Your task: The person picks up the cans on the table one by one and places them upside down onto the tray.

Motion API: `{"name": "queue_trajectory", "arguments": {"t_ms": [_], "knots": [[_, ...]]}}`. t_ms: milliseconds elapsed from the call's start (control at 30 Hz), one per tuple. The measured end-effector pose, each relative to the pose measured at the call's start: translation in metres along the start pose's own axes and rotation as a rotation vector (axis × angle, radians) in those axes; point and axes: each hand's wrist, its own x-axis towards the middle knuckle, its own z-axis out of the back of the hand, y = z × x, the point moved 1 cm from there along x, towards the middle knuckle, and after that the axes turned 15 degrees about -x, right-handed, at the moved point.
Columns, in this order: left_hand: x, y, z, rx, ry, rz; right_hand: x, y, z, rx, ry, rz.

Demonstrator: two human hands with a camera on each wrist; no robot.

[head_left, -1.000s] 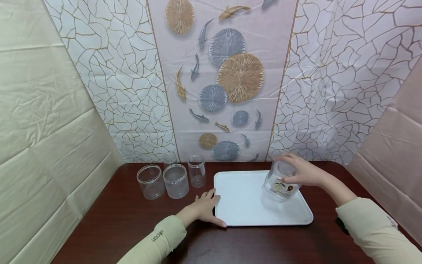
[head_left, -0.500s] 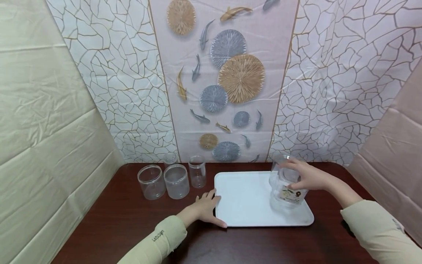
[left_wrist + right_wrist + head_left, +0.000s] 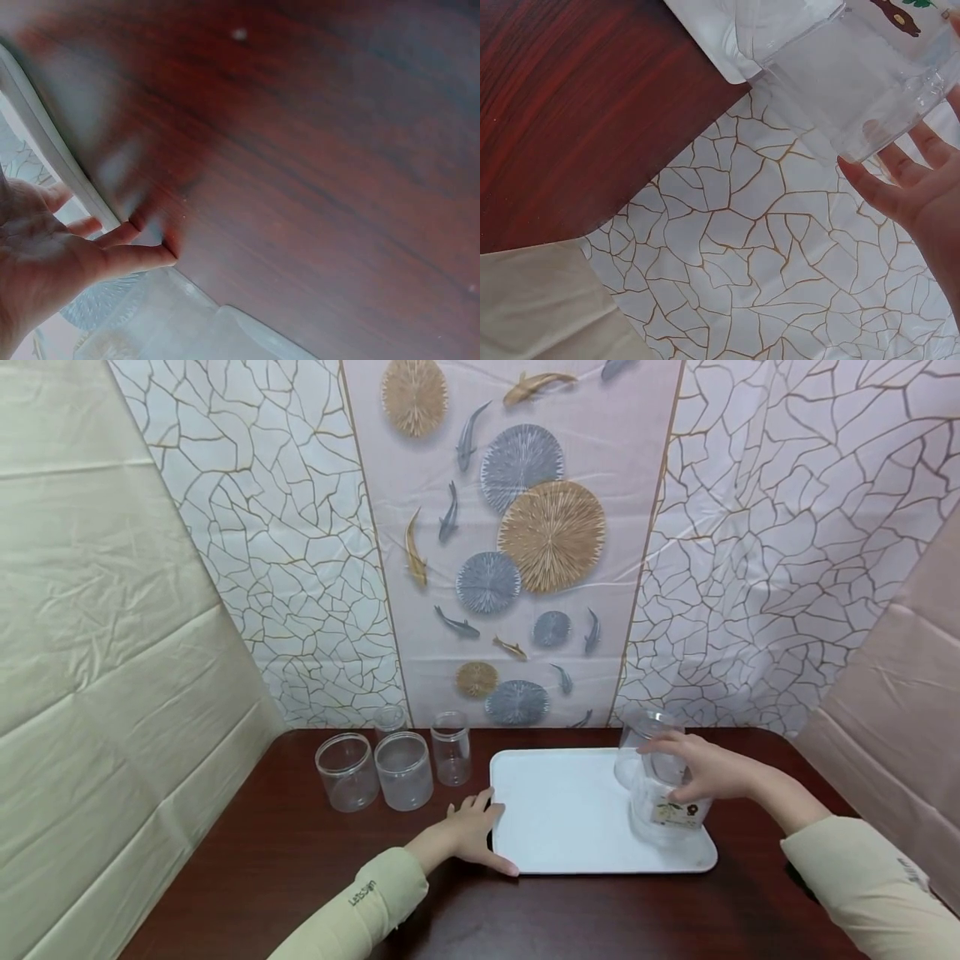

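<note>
1. Labelled clear jar (image 3: 678,812), one: over the near right part of the white tray (image 3: 555,810), toward the table's (image 3: 525,918) far right corner. Whether its base touches the tray cannot be told.
2. Right hand (image 3: 708,768): grasping the jar's upper part between thumb and fingers. A level, even descent would serve best; the thin, smooth wall likely slips or flexes if pinched hard.
3. Left hand (image 3: 471,837): fingers spread, clasping nothing; they touch the tray's left edge, thumb at its near left corner. Light pressure here should check any skid along the table.
4. Clear container (image 3: 630,756), one: upright at the tray's far right corner, close behind the jar. Clearance appears small; a slow approach from the near side would avoid a knock.
5. Clear glasses (image 3: 405,781), four: upright on the table, left of the tray, toward the table's far left corner. Best given room by the left elbow and sleeve.
</note>
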Motion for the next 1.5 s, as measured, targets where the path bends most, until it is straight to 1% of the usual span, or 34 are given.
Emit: {"name": "queue_trajectory", "arguments": {"t_ms": [167, 467, 733, 1100, 1333, 1500], "knots": [[0.000, 0.000, -0.001, -0.001, 0.002, -0.003, -0.002, 0.001, -0.001, 0.009, 0.002, 0.033], [0.000, 0.001, -0.003, 0.002, 0.004, -0.003, -0.004, 0.001, -0.004, 0.018, 0.031, 0.061], [-0.001, -0.001, 0.000, -0.009, 0.006, -0.001, -0.006, 0.000, -0.003, 0.007, 0.010, 0.108], [-0.003, -0.001, 0.001, -0.011, -0.005, -0.002, -0.007, -0.004, -0.006, 0.005, 0.000, 0.114], [-0.004, -0.003, 0.002, -0.018, -0.010, -0.005, -0.008, -0.007, -0.009, 0.043, 0.033, 0.084], [-0.003, 0.000, 0.000, -0.025, -0.009, -0.011, -0.008, -0.009, -0.011, 0.045, 0.039, 0.088]]}}
